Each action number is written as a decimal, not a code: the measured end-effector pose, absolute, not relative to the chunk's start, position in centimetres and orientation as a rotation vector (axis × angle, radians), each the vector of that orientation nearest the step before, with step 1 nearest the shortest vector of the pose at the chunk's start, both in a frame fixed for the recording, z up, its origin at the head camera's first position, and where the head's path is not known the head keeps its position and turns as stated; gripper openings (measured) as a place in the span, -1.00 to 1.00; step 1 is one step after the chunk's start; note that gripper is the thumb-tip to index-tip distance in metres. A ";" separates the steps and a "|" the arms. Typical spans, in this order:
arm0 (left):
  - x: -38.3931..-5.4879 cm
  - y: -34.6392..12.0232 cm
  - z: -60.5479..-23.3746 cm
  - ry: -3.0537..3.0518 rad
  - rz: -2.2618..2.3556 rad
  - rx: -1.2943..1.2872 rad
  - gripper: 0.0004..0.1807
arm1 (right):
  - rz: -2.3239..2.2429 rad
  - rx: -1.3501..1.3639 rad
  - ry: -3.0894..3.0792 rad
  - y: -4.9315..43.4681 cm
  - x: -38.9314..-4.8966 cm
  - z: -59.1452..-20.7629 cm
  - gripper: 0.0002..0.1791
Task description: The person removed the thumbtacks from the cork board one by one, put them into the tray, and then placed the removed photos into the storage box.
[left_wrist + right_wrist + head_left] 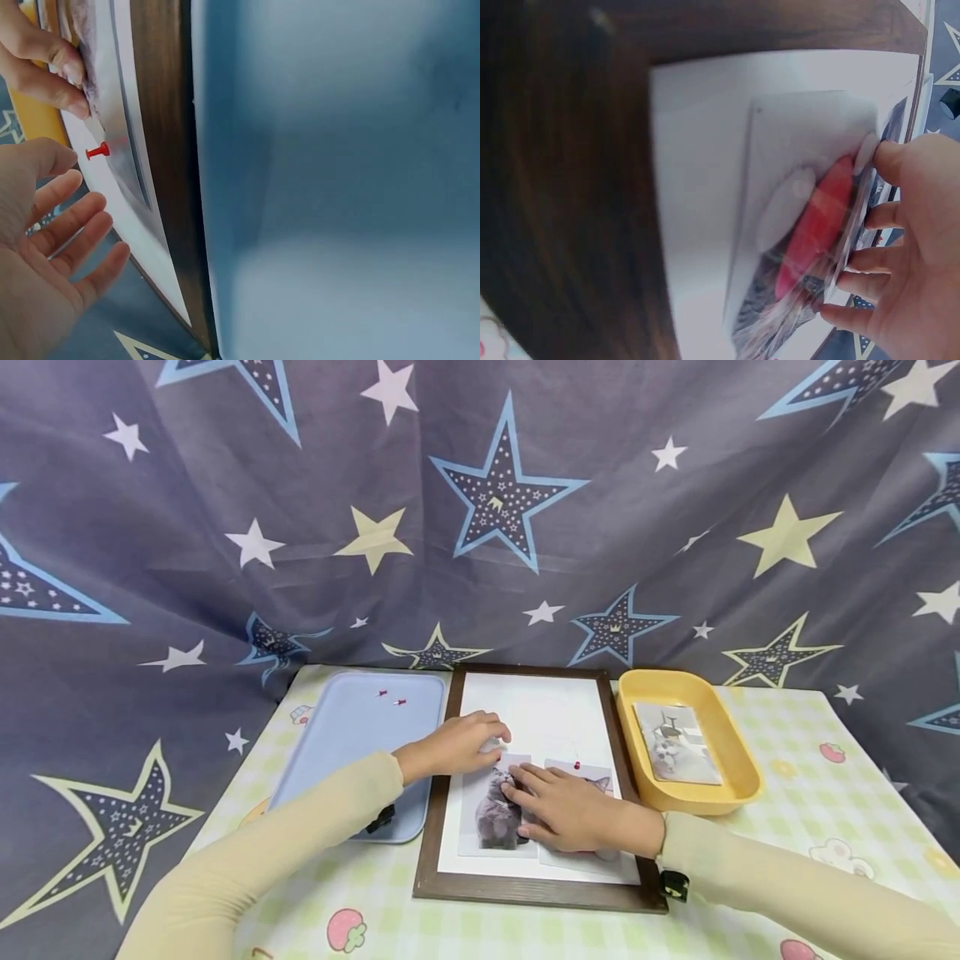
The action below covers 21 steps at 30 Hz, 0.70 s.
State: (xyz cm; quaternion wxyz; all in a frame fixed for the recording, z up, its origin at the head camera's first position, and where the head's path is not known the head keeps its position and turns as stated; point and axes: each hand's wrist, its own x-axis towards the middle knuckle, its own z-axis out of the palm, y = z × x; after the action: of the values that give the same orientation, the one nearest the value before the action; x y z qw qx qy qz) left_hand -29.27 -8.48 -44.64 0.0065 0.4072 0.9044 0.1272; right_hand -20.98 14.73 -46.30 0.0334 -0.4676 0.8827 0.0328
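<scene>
Inside a brown-framed white board (543, 710) lie two cat photos side by side. The left photo (497, 820) shows a grey cat sitting upright; the right photo (602, 779) is partly hidden under my right hand (572, 810). That hand rests on the photos, its spread fingertips along their adjoining edges. A red push pin (98, 151) stands at the left photo's top edge. Close to it is my left hand (462, 743), fingers loosely bent, and nothing shows in its grasp. Another red push pin (577, 765) stands at the top of the right photo.
Left of the frame is a light blue tray (352, 727) with two red push pins (400, 702) near its far end. A yellow bin (723, 743) on the right holds another cat photo (678, 745). A star-patterned curtain (495, 610) hangs behind the checked tablecloth (795, 793).
</scene>
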 end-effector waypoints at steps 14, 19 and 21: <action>-29.4 -8.8 -45.7 2.878 -0.088 1.693 -0.81 | 0.099 -1.392 2.710 14.5 -20.9 -46.0 -0.33; -29.4 -8.7 -46.2 2.889 -0.103 1.688 -0.89 | 0.108 -1.398 2.716 14.5 -21.0 -46.0 -0.32; -29.3 -8.6 -46.2 2.887 -0.100 1.674 -0.90 | 0.111 -1.402 2.717 14.5 -21.0 -46.0 -0.32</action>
State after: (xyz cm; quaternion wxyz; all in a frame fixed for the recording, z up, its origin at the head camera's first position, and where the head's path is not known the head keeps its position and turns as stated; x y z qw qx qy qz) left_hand -29.32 -8.63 -46.23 -0.0985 0.4989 0.8606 -0.0299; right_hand -21.03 14.47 -46.05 0.0410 -0.4577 0.8874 0.0361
